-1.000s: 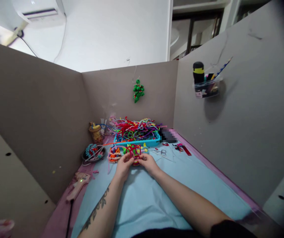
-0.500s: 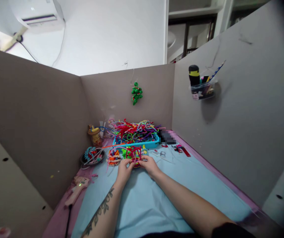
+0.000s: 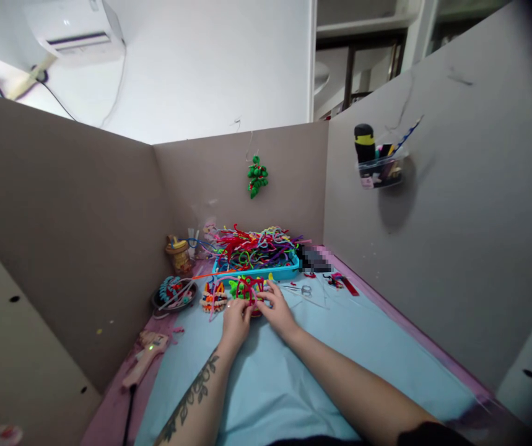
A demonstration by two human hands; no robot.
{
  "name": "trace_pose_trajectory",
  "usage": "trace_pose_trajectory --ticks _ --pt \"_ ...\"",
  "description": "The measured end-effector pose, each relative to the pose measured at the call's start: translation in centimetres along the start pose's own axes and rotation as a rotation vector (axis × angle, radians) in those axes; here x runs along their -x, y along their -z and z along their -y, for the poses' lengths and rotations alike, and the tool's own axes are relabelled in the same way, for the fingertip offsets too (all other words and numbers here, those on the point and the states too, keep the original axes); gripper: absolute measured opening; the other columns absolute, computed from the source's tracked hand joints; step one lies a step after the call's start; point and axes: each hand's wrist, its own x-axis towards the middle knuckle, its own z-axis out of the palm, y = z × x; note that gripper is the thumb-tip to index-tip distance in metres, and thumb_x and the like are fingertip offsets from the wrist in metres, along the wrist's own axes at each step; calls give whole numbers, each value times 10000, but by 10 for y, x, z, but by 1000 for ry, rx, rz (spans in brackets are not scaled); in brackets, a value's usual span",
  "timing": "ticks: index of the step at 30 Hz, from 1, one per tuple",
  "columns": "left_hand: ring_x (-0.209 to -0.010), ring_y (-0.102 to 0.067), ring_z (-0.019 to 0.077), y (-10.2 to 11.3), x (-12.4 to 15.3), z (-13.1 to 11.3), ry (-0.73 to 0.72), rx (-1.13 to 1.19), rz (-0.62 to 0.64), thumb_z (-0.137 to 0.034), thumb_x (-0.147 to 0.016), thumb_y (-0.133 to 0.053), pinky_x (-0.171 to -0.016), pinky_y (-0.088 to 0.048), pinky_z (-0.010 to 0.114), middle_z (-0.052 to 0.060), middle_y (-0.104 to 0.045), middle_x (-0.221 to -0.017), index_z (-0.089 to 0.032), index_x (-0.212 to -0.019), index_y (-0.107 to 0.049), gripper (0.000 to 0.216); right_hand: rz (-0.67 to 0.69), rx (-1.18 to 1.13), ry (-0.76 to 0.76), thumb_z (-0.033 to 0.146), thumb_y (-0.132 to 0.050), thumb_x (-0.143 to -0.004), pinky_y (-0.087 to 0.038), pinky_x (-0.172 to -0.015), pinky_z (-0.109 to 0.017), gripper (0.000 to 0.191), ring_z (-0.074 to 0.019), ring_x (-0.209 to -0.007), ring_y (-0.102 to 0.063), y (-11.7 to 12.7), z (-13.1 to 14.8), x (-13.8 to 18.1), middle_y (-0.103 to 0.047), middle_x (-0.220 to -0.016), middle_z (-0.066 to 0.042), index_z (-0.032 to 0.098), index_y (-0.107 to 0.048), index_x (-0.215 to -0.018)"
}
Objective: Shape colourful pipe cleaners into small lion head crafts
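Observation:
Between my hands stands a small openwork piece of red pipe cleaners [image 3: 252, 284], its red loops sticking up. My left hand [image 3: 236, 320] grips its near left side with closed fingers. On the near right side, my right hand [image 3: 276, 310] pinches it, thumb low and the other fingers curved over. A pink pipe cleaner [image 3: 215, 290] arches from the piece out to the left. Just left of my left hand sits an orange and cream pipe-cleaner piece [image 3: 213, 298]. Something bright green [image 3: 235, 287] shows behind the red loops. My fingertips partly hide the piece's lower part.
A blue tray [image 3: 288, 271] heaped with pipe cleaners stands behind. Scissors [image 3: 306, 290] lie to the right. At left are a dark bowl [image 3: 186, 301], a brown cup [image 3: 179, 255] and a pink glue gun [image 3: 145, 359] with its cord. Grey partitions [image 3: 228, 204] enclose the table.
My right hand's fingers have lifted and curved over the piece's right side. The red loops have tilted left, and the pink pipe cleaner now runs across to my fingers.

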Motion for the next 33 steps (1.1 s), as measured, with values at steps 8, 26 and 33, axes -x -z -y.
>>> trace_pose_trajectory --ticks 8,26,33 --pt "-740 -527 200 -7 0 1 111 116 -59 -236 -797 -462 -687 -370 298 55 -609 -724 -180 -699 -586 167 116 -9 59 250 -606 -705 -232 -1050 -381 69 -241 -1301 -294 0 7 5 -319 -1394 -110 184 -619 -689" --pt "-598 -489 146 0 -8 12 322 477 -112 -408 -748 -501 -574 -367 231 -11 -535 -585 -161 -617 -538 283 485 -1087 -199 849 -466 -518 -428 -841 -457 766 -343 -1165 -460 77 39 -15 -477 -1325 -61 287 -648 -1006" --pt "-601 -490 131 1 -6 2 290 608 -5 -405 -734 -544 -584 -371 217 -18 -540 -599 -153 -644 -564 269 232 -387 -192 550 -679 -607 -449 -783 -371 416 -293 -1082 -497 47 12 -22 -572 -1156 -95 210 -688 -848"
